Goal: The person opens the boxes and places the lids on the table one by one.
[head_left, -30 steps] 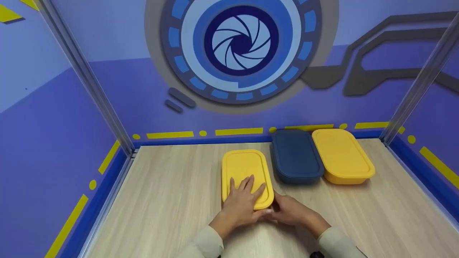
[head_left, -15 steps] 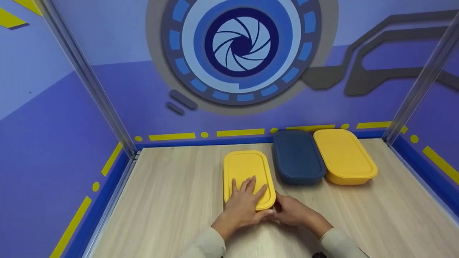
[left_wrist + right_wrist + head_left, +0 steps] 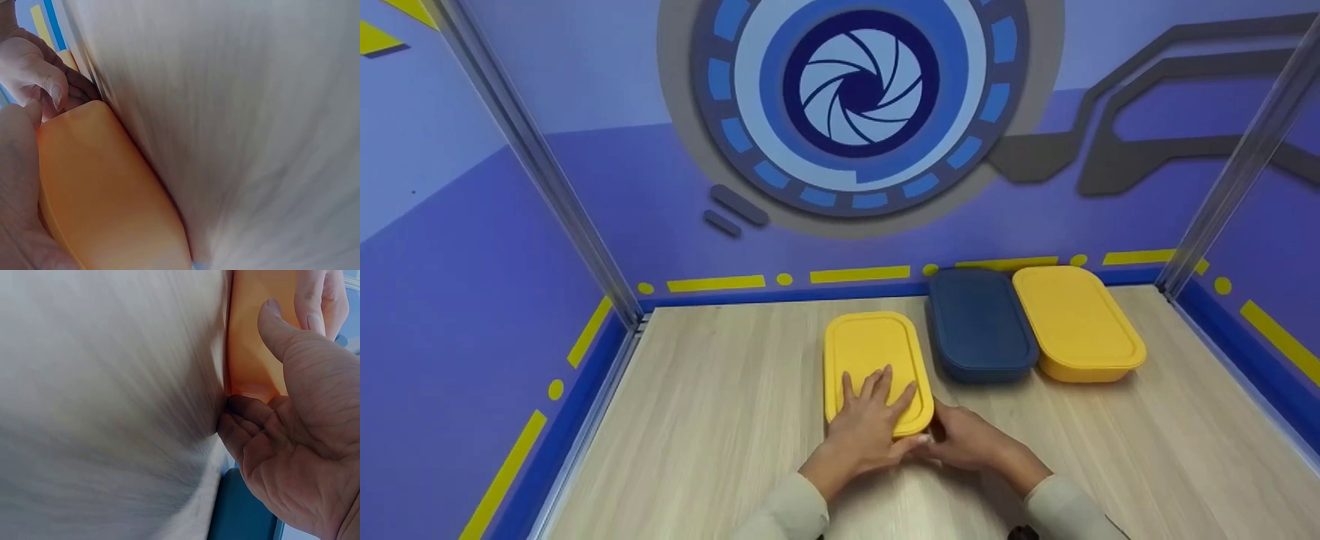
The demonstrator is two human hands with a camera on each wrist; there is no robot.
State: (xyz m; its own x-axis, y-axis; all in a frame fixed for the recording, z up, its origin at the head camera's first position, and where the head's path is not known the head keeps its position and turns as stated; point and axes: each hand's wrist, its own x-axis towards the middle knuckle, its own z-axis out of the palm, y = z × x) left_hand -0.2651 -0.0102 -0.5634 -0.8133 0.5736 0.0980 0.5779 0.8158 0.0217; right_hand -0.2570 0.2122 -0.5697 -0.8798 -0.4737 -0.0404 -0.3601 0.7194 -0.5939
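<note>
Little has shifted: left hand (image 3: 861, 427) spread on the nearer yellow box (image 3: 875, 348), right hand (image 3: 964, 439) cupping its five-o'clock corner, seemingly steadying it.

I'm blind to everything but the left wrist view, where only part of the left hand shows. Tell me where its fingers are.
Observer: In the head view, the left hand has its fingers spread on the lid of the yellow box.

Operator: Now report the far end of the right hand; I lose it behind that box.

Observer: The right wrist view shows its fingertips bent in at the box's lower corner, close to the tabletop; whether they grip, I cannot tell.

Operator: Name whatever stands immediately right of the box.

Observer: A dark blue box, by the head view.
</note>
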